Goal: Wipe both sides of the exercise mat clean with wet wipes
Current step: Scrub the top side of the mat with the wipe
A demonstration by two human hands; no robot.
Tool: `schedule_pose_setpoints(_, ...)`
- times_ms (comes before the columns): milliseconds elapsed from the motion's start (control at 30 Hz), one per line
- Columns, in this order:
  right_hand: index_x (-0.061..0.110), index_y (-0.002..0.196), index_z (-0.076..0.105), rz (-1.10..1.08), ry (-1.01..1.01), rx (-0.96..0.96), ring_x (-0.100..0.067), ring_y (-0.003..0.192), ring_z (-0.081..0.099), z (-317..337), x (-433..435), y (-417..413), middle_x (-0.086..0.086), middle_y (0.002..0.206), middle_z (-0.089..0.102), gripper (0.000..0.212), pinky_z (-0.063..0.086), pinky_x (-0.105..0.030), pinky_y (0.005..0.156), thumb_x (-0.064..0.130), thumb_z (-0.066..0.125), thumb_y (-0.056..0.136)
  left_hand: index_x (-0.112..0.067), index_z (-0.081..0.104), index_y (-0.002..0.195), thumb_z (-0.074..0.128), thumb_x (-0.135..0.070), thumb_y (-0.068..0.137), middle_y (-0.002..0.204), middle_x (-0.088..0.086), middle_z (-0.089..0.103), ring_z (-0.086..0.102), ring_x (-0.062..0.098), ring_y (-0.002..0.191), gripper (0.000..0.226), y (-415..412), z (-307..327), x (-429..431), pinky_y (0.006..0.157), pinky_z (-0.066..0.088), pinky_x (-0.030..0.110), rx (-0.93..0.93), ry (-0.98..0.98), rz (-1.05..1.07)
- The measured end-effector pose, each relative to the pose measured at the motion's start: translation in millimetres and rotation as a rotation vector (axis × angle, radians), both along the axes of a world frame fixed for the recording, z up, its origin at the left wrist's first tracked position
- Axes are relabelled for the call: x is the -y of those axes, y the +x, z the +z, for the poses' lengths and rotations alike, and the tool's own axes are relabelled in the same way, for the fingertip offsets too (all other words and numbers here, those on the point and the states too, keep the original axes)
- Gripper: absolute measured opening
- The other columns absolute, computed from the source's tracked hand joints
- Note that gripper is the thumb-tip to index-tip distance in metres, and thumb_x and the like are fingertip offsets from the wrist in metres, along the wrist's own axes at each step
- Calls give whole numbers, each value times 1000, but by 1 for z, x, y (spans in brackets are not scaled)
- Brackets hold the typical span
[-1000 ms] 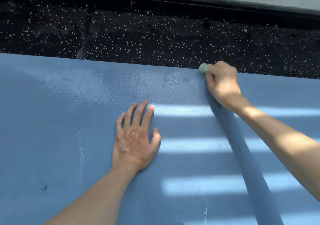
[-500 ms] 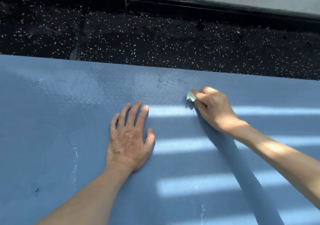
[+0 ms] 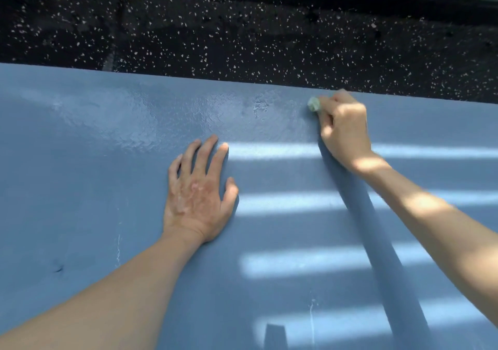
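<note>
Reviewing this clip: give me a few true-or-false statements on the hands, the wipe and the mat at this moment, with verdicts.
1. The left hand lies flat on the blue mat with its fingers spread. True.
2. The right hand holds a brush. False: it grips a balled-up pale green wipe.
3. The wipe is pressed to the mat close to its far edge. True.
4. The mat lies on a pale wooden floor. False: the floor is black with white speckles.
5. A shiny wet patch shows on the mat to the left of the wipe. True.
</note>
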State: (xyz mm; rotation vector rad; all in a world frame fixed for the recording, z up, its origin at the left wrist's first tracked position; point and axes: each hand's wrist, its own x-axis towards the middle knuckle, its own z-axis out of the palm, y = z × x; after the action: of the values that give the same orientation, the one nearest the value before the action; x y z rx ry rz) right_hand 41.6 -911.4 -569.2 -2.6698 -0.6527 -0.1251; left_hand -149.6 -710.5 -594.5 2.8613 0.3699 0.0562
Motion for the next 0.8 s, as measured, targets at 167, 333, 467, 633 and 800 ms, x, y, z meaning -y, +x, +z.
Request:
schedule_pose_setpoints(167,6,91,71,248,-23,-110,-31,72,54,2,26,-58,-15,77,55,27,32,-27,63,14,45,90,-14,47,140,37,-40,85,151,5,41,31,28,139,61,1,1,0,111,19,43,-4,-4,0)
schedule_pose_setpoints(333,4,87,70,101,-69,-17,-33,73,55,0,12,-32,-16,79,55,28,32,-30,60,15,44,90,-15,45,141,35,-41,86,153,4,39,29,27,141,62,0,1,1,112,18,43,-14,-10,3)
schedule_pose_setpoints(467,12,87,70,293,-48,-157,-31,72,53,4,44,-108,-11,75,55,24,39,-36,64,16,46,90,-14,45,141,35,-41,86,152,5,39,30,28,140,63,0,1,0,112,20,45,-14,-10,-2)
schedule_pose_setpoints(633,7,95,70,140,38,-56,-29,75,52,-1,19,-51,-10,80,52,30,43,-34,67,18,43,92,-13,46,141,35,-41,86,152,5,39,29,28,139,62,-1,0,0,111,19,44,7,-4,-6)
schedule_pose_setpoints(800,5,93,71,290,28,-172,-29,73,51,4,55,-134,-10,79,55,28,39,-32,67,12,44,90,-14,44,142,34,-42,87,152,5,38,28,27,140,63,-1,-1,0,111,18,43,4,2,-8)
